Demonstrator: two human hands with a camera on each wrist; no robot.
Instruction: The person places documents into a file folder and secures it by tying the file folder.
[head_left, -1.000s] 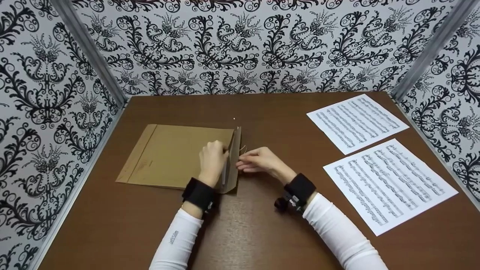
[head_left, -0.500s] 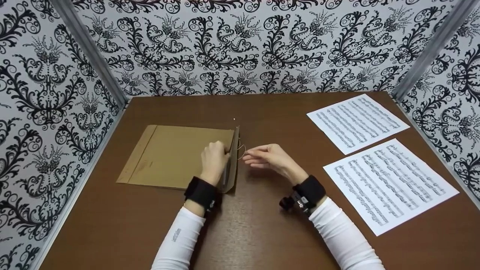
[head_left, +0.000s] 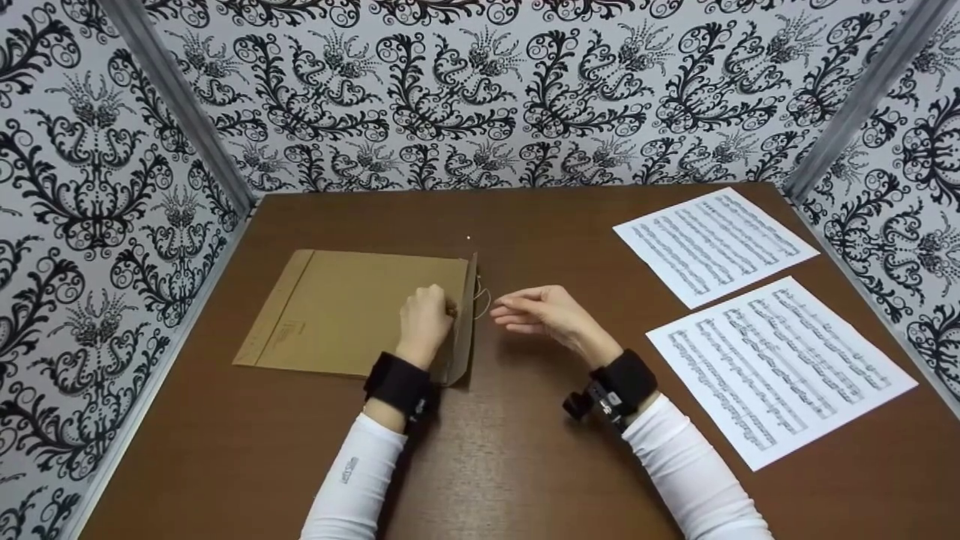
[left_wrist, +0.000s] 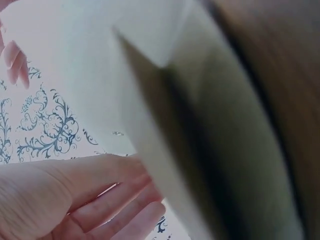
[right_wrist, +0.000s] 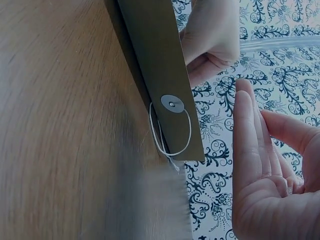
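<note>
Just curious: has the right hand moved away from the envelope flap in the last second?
Yes. The right hand has drawn back rightward from the raised envelope flap, toward the sheet music.

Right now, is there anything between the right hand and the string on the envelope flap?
Nothing visible. The right hand hovers open just right of the raised flap, with only bare table between its fingertips and the string. The left hand holds the flap from the other side.

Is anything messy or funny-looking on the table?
Only the envelope: its flap stands up on edge beside the left hand, and the closing string dangles loose from its round button. The two music sheets lie flat and tidy.
</note>
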